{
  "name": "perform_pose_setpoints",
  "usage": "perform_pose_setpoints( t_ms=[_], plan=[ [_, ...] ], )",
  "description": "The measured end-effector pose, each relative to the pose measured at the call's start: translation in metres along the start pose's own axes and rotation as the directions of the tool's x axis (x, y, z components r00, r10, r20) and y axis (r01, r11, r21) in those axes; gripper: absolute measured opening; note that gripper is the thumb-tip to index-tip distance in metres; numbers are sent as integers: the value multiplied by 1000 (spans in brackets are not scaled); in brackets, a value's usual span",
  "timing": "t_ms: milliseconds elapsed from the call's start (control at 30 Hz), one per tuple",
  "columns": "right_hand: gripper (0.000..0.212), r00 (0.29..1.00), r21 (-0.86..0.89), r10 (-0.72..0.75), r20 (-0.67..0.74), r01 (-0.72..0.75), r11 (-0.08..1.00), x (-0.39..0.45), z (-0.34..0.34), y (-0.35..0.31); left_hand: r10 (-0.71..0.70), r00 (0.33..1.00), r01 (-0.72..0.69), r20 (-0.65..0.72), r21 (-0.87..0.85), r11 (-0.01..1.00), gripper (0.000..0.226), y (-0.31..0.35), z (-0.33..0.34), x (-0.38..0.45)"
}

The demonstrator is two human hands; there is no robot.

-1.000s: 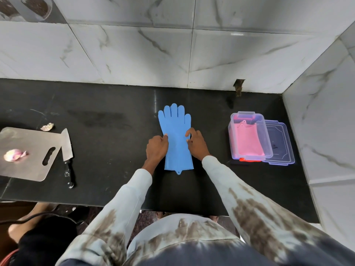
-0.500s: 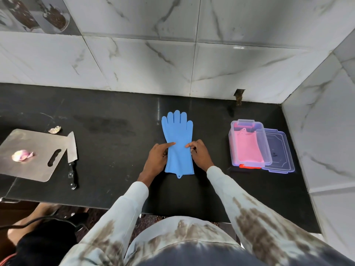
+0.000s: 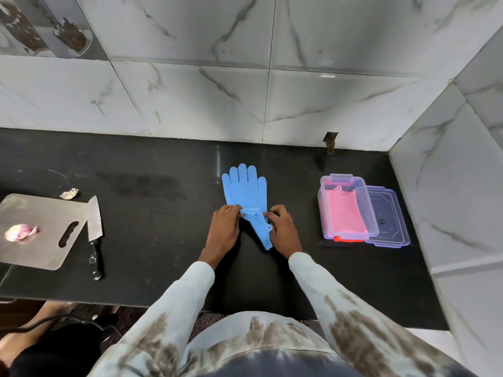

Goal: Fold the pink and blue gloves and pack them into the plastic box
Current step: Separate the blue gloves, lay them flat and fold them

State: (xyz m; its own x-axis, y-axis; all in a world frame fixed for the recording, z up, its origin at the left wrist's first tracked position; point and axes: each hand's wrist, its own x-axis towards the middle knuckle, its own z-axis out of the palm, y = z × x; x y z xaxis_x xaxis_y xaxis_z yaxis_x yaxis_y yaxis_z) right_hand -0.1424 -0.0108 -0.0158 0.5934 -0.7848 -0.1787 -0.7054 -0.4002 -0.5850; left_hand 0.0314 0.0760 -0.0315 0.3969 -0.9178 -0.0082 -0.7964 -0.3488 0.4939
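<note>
Both hands pinch the blue glove (image 3: 246, 191) at its cuff on the counter (image 3: 152, 213): left hand (image 3: 223, 229) lifts one edge over, right hand (image 3: 283, 229) seemingly pins the other. I should crease flat, then carry it to the box (image 3: 344, 210) holding the pink glove (image 3: 344, 213)

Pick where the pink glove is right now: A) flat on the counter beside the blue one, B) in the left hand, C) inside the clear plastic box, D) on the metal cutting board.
C: the pink glove lies inside the plastic box, to the right of the blue glove that both hands are working on.
</note>
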Motion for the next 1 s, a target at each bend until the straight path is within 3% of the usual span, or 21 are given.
perform_pose_setpoints(
  t_ms=[233,367,567,833,1000],
  plan=[
    [41,994,88,-4,106,-5,996,1,-7,1,-295,952,274,-86,-194,942,17,12,6,5],
    [29,1000,89,-8,0,8,996,-1,-2,-5,-328,934,293,-145,-217,931,18,22,12,0],
    [41,998,20,-42,49,41,999,1,0,-8,-455,886,375,-87,-445,814,20,21,20,-4],
    [22,992,198,124,-25,-116,973,11,0,-13,-502,863,366,-63,-607,706,13,11,18,-1],
    [38,973,218,230,-19,-221,951,28,4,-18,-522,850,378,-78,-599,706,18,7,18,7]
  ],
)
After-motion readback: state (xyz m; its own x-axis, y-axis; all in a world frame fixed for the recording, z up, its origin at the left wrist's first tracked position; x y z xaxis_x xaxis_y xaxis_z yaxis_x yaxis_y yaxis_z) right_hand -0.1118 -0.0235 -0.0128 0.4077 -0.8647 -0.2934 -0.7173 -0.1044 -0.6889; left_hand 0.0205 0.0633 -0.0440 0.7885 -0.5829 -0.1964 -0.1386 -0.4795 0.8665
